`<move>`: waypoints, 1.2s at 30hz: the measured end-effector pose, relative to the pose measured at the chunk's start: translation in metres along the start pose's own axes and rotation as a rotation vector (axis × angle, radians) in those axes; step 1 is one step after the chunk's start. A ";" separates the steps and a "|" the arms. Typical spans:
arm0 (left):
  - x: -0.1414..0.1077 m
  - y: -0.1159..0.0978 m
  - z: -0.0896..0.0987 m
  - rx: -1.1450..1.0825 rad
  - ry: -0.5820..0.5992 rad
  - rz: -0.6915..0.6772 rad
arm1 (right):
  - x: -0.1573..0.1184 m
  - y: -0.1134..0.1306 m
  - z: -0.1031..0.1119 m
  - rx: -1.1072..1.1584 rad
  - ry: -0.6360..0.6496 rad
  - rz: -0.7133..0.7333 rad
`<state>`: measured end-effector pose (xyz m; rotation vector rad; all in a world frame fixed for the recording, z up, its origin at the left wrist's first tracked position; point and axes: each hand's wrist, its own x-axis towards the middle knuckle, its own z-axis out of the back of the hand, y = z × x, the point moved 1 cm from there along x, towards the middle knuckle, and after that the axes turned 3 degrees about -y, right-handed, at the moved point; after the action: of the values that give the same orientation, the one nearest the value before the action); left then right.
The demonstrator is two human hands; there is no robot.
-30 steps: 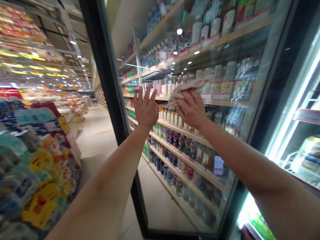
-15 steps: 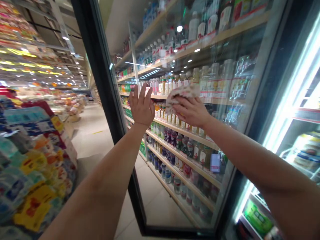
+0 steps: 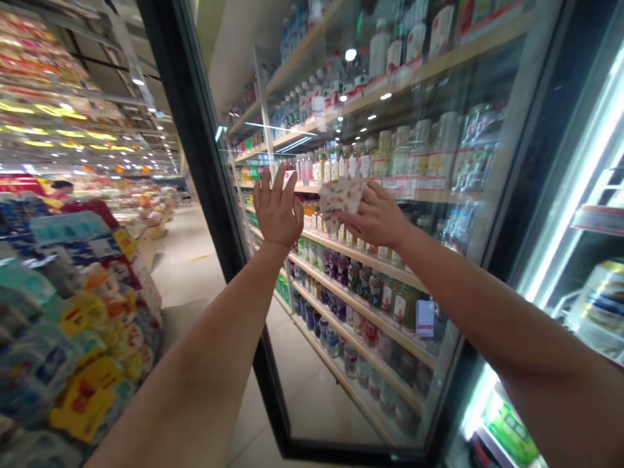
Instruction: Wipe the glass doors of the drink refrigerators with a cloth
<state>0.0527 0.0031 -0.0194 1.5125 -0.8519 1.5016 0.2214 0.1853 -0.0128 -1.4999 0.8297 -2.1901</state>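
A glass door [image 3: 312, 403] in a black frame stands swung out in front of me. My left hand [image 3: 277, 211] is raised with its fingers spread against the pane, near the frame's left side, and holds nothing. To its right, my right hand [image 3: 377, 218] grips a pale cloth [image 3: 340, 200] with a small coloured pattern. The cloth lies spread at the glass, left of the fingers; part of it is hidden behind them. Bottles on shelves [image 3: 370, 286] show in the pane behind both hands.
A lit cooler [image 3: 599, 299] with cans and packs stands to the right of the door. On the left, a display of bagged goods [image 3: 78, 351] borders the aisle floor [image 3: 190, 247]. Farther back a person [image 3: 62, 190] is partly visible.
My right hand has turned, and the cloth, bunched over the fingers before, now spreads out lower and to the left. My left hand has stayed nearly in place. The view has shifted slightly.
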 end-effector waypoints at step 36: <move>0.000 0.004 -0.001 -0.071 0.000 0.080 | -0.050 0.041 -0.003 -0.086 0.174 -0.163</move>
<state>0.0485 0.0019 -0.0192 1.4414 -0.9659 1.5129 0.2362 0.1847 -0.0760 -1.4796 0.8944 -2.4615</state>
